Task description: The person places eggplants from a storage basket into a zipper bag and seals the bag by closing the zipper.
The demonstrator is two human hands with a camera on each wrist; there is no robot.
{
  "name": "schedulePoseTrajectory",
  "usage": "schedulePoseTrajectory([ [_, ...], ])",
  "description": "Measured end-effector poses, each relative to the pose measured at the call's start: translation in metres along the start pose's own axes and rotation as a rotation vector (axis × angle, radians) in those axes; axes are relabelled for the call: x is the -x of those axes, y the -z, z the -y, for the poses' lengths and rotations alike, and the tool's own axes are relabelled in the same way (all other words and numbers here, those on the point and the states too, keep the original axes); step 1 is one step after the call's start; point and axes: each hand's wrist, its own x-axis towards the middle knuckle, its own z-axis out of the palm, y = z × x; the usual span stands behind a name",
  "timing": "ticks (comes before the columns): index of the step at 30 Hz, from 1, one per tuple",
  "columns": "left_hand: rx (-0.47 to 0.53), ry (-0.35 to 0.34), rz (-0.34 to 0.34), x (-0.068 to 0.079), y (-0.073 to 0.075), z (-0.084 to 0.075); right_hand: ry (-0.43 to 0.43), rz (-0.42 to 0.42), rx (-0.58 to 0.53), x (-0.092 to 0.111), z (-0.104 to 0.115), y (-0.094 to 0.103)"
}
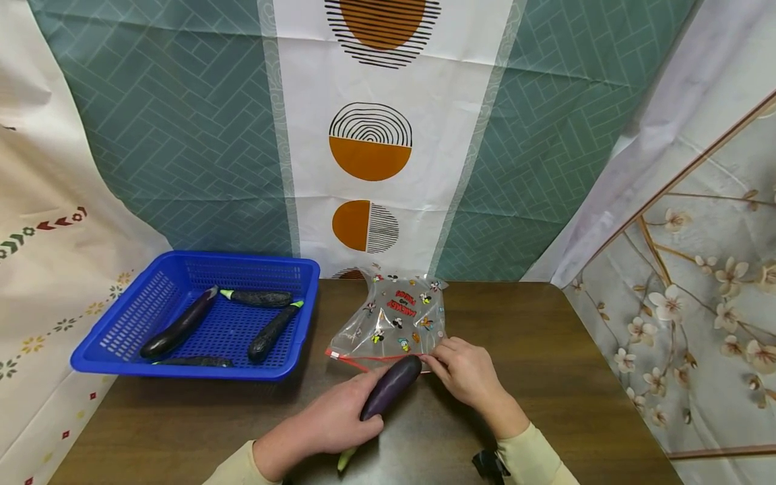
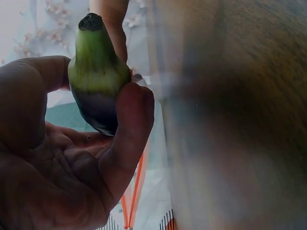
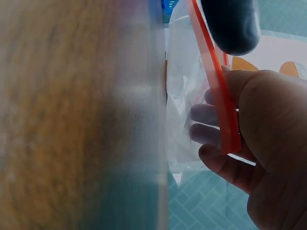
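"Eggplant (image 1: pixel 391 389) in the left hand (image 1: pixel 342 416), fingers curled round it, dark end at the red mouth of the bag (image 1: pixel 391 323)!"
"And the right hand (image 1: pixel 468 370)?"
"Fingers pinching the bag's edge above the counter (image 1: pixel 521 323)!"

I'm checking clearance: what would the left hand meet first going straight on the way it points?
Probably the clear bag at its red-edged mouth, with the eggplant the left hand holds arriving first; the right hand is close by, and depth is unclear.
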Motion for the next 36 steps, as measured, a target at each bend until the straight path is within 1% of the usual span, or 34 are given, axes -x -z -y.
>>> schedulePoseTrajectory([
  [7,-0.004,0.056,0.033,0.001,0.000,0.000,0.028,-0.035,-0.003,0.000,-0.001,-0.001],
  [11,-0.002,0.067,0.033,0.001,-0.001,0.001,0.032,-0.048,-0.001,-0.001,0.000,-0.001],
  [15,0.009,0.081,0.023,0.000,-0.002,0.004,0.035,-0.056,-0.001,-0.001,0.001,0.000],
  [20,0.024,0.078,0.003,-0.002,-0.002,0.008,0.044,-0.057,-0.002,-0.002,0.001,0.000],
  [27,0.018,0.091,-0.035,-0.004,-0.001,0.013,0.058,-0.057,-0.010,-0.002,-0.001,-0.002],
  [36,-0.001,0.157,-0.038,-0.005,-0.001,0.015,0.064,-0.062,-0.014,0.000,-0.001,-0.004],
])
